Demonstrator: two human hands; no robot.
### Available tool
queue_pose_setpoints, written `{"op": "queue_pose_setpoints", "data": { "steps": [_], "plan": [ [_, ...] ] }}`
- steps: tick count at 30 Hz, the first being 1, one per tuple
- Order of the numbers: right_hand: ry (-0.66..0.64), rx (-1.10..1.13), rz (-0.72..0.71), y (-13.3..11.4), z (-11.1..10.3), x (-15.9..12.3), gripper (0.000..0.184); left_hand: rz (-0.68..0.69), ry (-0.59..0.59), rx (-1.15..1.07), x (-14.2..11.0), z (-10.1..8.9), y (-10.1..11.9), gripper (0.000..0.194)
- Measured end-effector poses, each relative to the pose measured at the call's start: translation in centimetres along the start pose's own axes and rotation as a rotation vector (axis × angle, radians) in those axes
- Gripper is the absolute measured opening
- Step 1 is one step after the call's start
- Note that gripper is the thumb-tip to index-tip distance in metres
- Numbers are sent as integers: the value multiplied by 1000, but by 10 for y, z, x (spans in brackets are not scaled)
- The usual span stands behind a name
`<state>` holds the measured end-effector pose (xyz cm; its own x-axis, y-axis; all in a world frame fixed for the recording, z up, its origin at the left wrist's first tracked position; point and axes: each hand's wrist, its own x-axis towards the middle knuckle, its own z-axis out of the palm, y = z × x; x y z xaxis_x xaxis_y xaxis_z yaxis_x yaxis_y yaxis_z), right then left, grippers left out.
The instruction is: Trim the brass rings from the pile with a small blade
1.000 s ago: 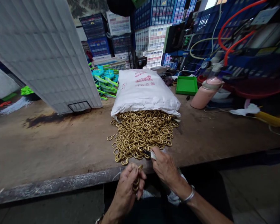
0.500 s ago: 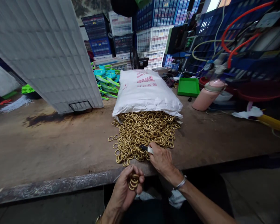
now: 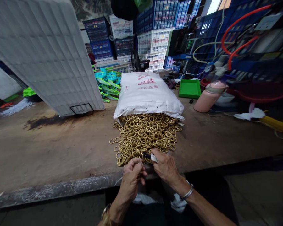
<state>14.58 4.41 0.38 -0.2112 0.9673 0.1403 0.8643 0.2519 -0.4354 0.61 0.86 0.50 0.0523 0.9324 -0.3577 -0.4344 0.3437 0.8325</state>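
A heap of gold-coloured rings (image 3: 146,135) spills from the mouth of a white woven sack (image 3: 148,91) onto the wooden table. At the table's front edge, my left hand (image 3: 132,175) is closed, with a few gold rings mostly hidden behind its fingers. My right hand (image 3: 166,166) grips a small tool (image 3: 147,156) with a black end and a whitish part; its exact kind is unclear. The black end lies over the near side of the heap, close to my left fingertips.
A grey-white ribbed panel (image 3: 52,56) stands at the left, beside green and turquoise plastic pieces (image 3: 107,81). Right of the sack are a green tray (image 3: 190,88) and a pink bottle (image 3: 209,97). Stacked crates (image 3: 153,40) rise behind.
My left hand has moved up towards the heap and turned, so the rings in it are now mostly hidden. My right hand and its tool have come slightly nearer to me.
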Motion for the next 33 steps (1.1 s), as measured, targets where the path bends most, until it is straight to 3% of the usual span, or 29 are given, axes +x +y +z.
{"op": "queue_pose_setpoints", "data": {
  "steps": [3, 9, 21, 24, 28, 33],
  "plan": [
    [-9, 58, 14, -1, -1, 0, 20, 33, 16, 53, 2, 1, -3, 36],
    [-74, 239, -97, -9, -6, -6, 14, 58, 2, 230, 1, 2, -3, 31],
    [-105, 292, -122, -12, -6, -10, 10, 52, -38, 346, -6, -1, 5, 30],
    [-93, 389, -46, -14, -4, -8, 10, 17, -37, 290, -5, -4, 3, 31],
    [-93, 668, 145, -19, 0, -8, 23, -21, 11, 125, -6, -5, -1, 31],
    [-202, 958, 285, -22, 10, -12, 30, 17, 27, 75, -6, -2, -6, 32]
  ]
}}
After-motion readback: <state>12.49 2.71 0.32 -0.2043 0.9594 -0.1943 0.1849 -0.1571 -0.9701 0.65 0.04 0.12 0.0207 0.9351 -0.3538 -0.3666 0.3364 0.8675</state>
